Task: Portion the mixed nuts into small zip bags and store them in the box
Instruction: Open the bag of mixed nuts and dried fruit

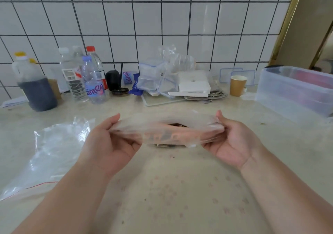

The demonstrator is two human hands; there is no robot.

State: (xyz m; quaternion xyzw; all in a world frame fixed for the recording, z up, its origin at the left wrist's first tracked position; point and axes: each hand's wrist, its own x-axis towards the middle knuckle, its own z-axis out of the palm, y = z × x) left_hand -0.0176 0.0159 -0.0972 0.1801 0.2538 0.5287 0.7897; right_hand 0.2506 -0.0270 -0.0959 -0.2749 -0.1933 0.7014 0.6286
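two hands: we pinch the zip bag (166, 133) ends, left hand (110, 143), right hand (232, 143), nuts (178, 125) inside, mid-bench. sealing step; next press zip closed, then box (295, 91) at right edge.

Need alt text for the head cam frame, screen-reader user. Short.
Two bare hands hold a clear zip bag of mixed nuts just above a beige counter, left hand and right hand each pinching an end of its partly open top. A larger clear bag lies left; a clear storage box sits right, bottles by the tiled wall.
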